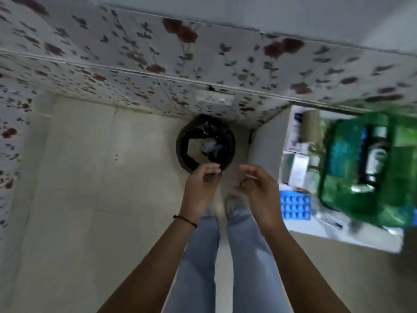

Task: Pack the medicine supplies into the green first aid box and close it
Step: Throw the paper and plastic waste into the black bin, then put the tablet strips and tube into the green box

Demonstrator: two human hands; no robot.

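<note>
The green first aid box (352,168) stands open at the right on a white table (361,236), with a dark bottle (373,154) inside it. Beside it lie a blue blister pack (295,207), white medicine cartons (297,170) and a tan roll (311,125). Both hands hover above the floor, left of the table. My left hand (202,184) has its fingers curled loosely and holds nothing visible. My right hand (257,188) is half open with its fingers apart and is empty. The view is blurred by motion.
A black-lined waste bin (204,143) stands on the tiled floor just beyond my hands, with crumpled clear plastic inside. A floral-papered wall (158,64) rises behind it. My legs in light jeans (225,256) are below.
</note>
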